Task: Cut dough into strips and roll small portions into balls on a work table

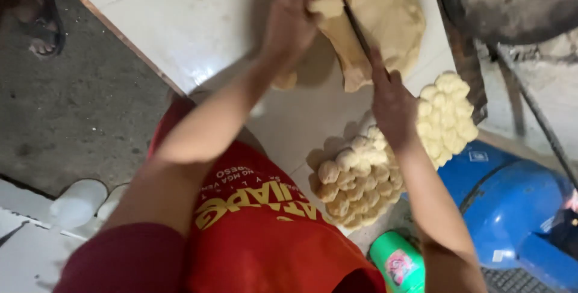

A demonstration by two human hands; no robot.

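Note:
A big mass of pale dough [378, 10] lies on the white worktop [180, 22]. My left hand [290, 21] grips the near left edge of the dough. My right hand [390, 101] holds a thin dark knife [356, 28] whose blade is pressed into the dough. Beside my right wrist sits a heap of several small cut dough pieces [361, 175], stretching to the right [447, 112].
A blue gas cylinder [512, 208] stands at the lower right, with a green bottle [398, 264] near it. A dark round pan [512, 1] sits at the top right. Grey floor lies left, with another person's sandalled foot [37, 19]. I wear a red apron [265, 233].

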